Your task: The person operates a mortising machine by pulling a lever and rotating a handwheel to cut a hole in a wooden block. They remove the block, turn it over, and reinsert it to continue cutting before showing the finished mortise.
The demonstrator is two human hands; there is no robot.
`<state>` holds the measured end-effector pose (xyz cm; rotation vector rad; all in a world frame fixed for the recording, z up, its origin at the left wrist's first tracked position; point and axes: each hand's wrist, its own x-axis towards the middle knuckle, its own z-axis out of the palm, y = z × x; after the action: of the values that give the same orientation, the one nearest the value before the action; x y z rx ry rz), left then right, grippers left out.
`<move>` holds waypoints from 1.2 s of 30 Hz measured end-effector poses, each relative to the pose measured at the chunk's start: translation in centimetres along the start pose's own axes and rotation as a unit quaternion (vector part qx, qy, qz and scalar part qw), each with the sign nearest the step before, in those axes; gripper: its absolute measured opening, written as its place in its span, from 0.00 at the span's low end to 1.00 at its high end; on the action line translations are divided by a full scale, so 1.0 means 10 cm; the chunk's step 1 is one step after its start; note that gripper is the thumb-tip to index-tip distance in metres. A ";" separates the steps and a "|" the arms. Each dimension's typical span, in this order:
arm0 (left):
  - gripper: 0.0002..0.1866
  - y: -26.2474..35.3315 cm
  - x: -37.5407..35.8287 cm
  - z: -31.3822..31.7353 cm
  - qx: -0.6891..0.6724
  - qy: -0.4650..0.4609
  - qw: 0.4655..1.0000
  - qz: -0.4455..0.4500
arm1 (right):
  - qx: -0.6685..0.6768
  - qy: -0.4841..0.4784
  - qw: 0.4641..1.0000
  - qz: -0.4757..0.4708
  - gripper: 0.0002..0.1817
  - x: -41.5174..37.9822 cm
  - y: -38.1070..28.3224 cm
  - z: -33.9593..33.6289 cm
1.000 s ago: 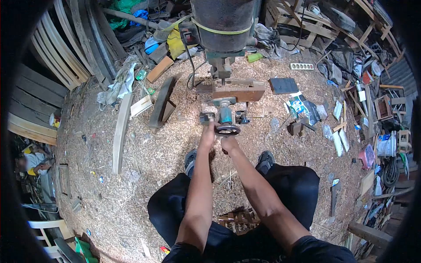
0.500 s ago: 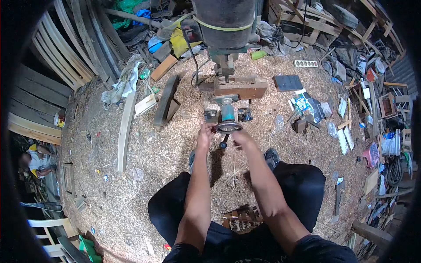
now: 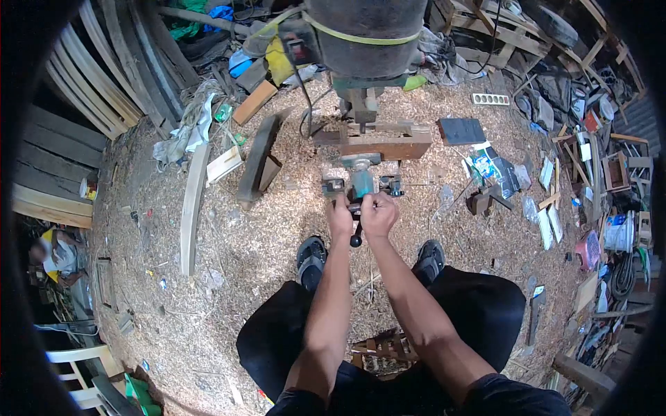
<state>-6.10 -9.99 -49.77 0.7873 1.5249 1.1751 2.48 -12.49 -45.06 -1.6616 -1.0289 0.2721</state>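
Observation:
My left hand is closed on the left part of the handwheel, at the near end of the green machine vise. Beside it, my right hand wraps round the wheel's right part. The hands cover most of the wheel. Just below them a black ball-ended lever sticks out. Beyond the vise, a wooden block with a slot lies under the drill bit of a large machine.
Wood shavings cover the floor. Left of the machine lie a dark beam and a long pale board. A dark slab and a power strip lie right. A person sits at the far left.
My right hand, blurred before, has come onto the wheel next to my left hand. The hands now hide most of the wheel. The whole view has shifted slightly.

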 end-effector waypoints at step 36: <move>0.36 1.06 -0.43 0.22 0.110 -0.035 0.968 0.224 | 0.201 0.104 0.883 0.411 0.33 -0.34 1.00 -0.43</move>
<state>-3.70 -9.98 -38.37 1.3626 1.4758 1.2943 8.05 -18.07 -53.35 -1.6057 -0.0334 0.7868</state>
